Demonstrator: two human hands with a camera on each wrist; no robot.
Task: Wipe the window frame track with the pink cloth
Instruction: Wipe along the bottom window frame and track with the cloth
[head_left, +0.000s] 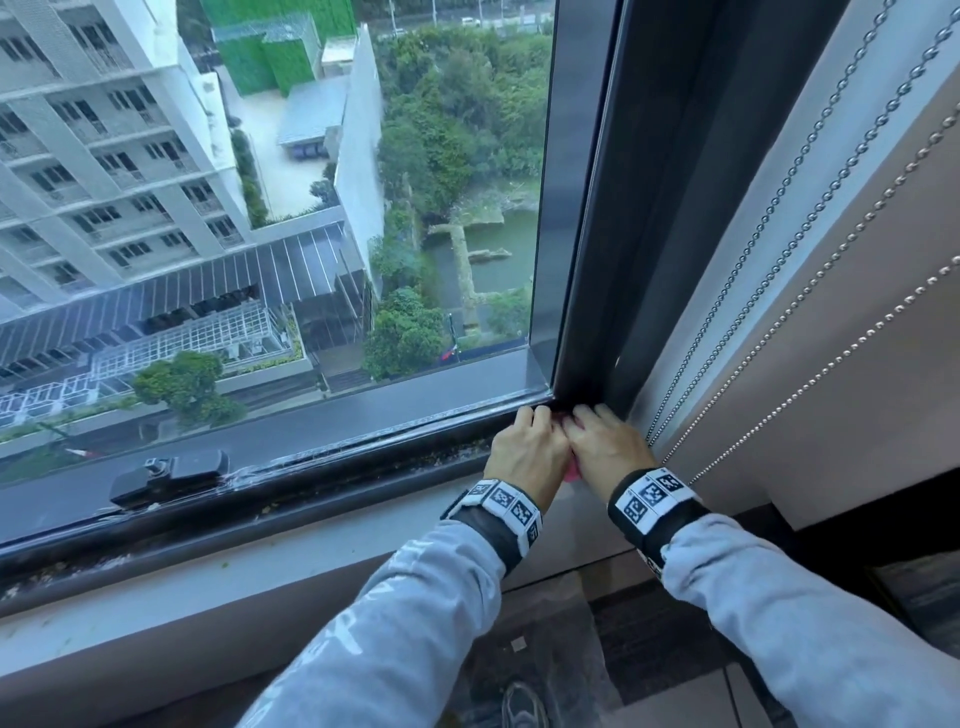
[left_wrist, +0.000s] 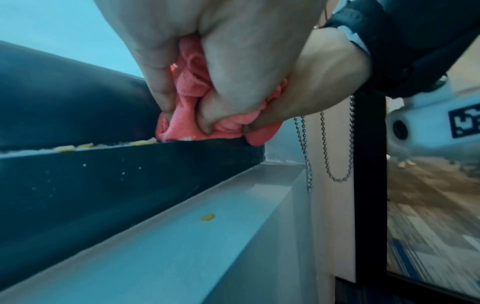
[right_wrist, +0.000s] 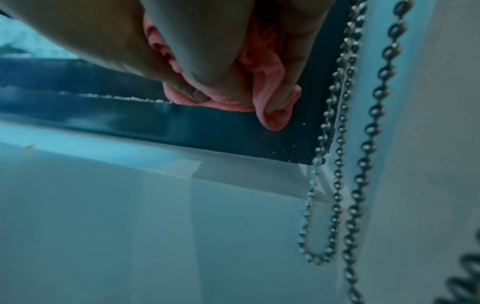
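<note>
The pink cloth (head_left: 572, 471) is bunched at the right end of the dark window track (head_left: 363, 458), in the corner where it meets the upright frame. My left hand (head_left: 525, 441) and right hand (head_left: 602, 441) sit side by side on it, fingers curled round the folds. In the left wrist view the cloth (left_wrist: 188, 90) is squeezed between fingers and thumb, its lower edge touching the track's lip (left_wrist: 103, 146). In the right wrist view the cloth (right_wrist: 267, 70) hangs over the dark rail (right_wrist: 207, 127). Most of the cloth is hidden under the hands.
Yellowish crumbs (left_wrist: 64, 148) and white grit lie along the track to the left. A black window latch (head_left: 171, 475) sits on the sash at the left. Bead chains (head_left: 779, 270) of a roller blind hang just right of my right hand. A pale sill (head_left: 260, 569) runs below.
</note>
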